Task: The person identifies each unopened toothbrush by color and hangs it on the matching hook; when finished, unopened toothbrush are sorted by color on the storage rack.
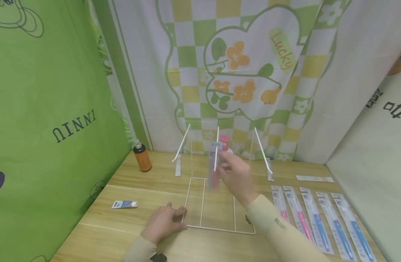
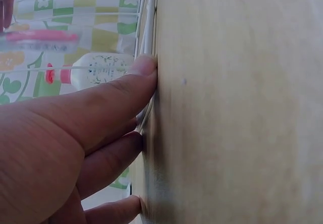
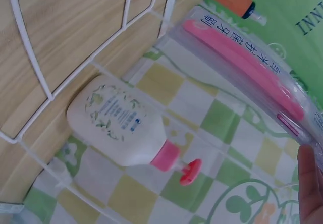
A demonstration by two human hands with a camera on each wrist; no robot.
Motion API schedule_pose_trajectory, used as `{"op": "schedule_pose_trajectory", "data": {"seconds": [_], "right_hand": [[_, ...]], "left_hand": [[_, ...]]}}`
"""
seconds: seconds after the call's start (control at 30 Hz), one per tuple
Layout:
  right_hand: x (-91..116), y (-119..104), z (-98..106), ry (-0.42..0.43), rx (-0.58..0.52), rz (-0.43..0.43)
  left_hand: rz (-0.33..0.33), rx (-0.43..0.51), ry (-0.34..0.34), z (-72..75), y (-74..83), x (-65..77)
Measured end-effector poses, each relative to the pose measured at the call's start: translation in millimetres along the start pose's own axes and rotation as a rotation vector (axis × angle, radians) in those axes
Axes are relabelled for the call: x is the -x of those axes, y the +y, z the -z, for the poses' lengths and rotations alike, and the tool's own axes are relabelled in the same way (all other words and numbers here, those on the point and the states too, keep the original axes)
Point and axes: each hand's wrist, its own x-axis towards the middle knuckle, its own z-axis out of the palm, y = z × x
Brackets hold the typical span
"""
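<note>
While the left hand is touching the front left corner of the white wire rack, thumb and fingers spread apart, the right hand is pinching a packaged toothbrush between thumb and fingers. Pack: clear plastic, long and narrow, dark Chinese print along one edge, pink handle showing through; it's blurring in the head view. It's hanging roughly upright at the rack's middle prong, above the wire base. The prong is crossing its front; can't tell if it's threaded on. Relative to the right hand: the pack is sitting just left of the fingers, which are gripping its upper part, with the pink handle end pointing down below the fingertips. A white pump bottle is standing behind the rack. More toothbrush packs, pink and blue, are lying in a row on the right.
</note>
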Motion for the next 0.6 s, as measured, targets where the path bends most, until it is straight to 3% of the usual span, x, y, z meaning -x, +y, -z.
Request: {"op": "schedule_pose_trajectory", "data": {"seconds": [0.23,0.6], "right_hand": [[-17,24,-15,-0.025,0.037,-0.090],[-27,47,-26,-0.019,0.142,-0.110]], "left_hand": [[-0.004,0.001,0.005,1.2,0.4,0.3],[0.015,-0.001,0.002,3.3,3.7,0.6]]}}
